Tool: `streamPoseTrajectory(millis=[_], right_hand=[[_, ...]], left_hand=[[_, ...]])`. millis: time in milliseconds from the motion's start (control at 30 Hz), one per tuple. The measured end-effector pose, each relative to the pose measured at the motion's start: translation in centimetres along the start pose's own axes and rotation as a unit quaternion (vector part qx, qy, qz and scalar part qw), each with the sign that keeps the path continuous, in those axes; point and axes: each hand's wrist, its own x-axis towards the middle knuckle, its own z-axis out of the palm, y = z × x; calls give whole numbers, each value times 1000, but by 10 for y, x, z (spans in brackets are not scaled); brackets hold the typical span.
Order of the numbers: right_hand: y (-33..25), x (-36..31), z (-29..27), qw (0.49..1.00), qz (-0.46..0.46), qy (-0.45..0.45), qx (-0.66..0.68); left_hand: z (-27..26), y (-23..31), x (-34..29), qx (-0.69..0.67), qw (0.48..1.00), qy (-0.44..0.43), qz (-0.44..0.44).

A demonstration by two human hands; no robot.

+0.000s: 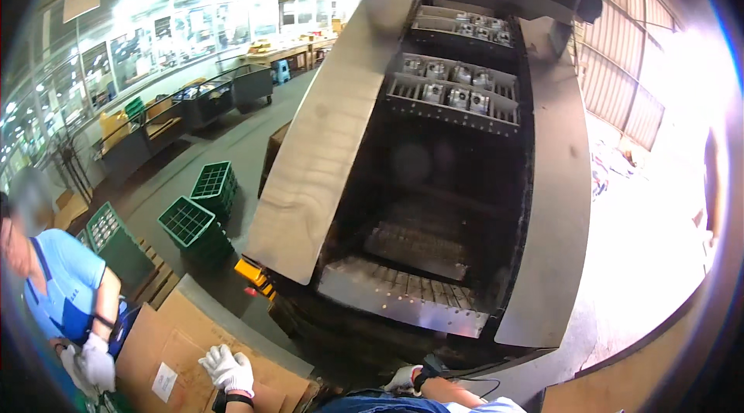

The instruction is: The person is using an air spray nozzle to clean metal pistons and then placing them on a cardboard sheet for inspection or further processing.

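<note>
My left hand (228,370), in a white glove, lies on a brown cardboard sheet (182,335) at the lower left, its fingers spread and nothing in them. My right hand (404,379), also gloved, is low at the near end of a large machine, partly cut off by my clothes, and its fingers cannot be made out well. The machine has a dark opening with slatted metal racks. The nearest rack (403,297) shows bare slats. Farther up, a rack (496,120) carries several silver metal castings (457,97), with more castings on the rack behind.
Broad metal side panels (318,142) flank the opening. A yellow fitting (254,277) sticks out at its near left corner. Green divided crates (188,221) stand on the floor to the left. At far left, a co-worker in a blue shirt (66,266) and white gloves stands beside the cardboard.
</note>
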Motion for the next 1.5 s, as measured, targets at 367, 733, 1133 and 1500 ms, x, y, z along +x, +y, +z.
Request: streamPoseTrajectory(millis=[367, 733, 1133, 1500], right_hand=[[38, -19, 11, 995, 8, 61, 82], [72, -79, 2, 970, 43, 100, 218], [69, -35, 13, 979, 10, 81, 188], [77, -50, 13, 980, 15, 82, 180]], left_hand=[[-30, 11, 7, 127, 991, 4, -52], [46, -34, 42, 124, 990, -10, -74], [65, -59, 61, 165, 983, -3, -77], [53, -49, 59, 210, 973, 87, 39]])
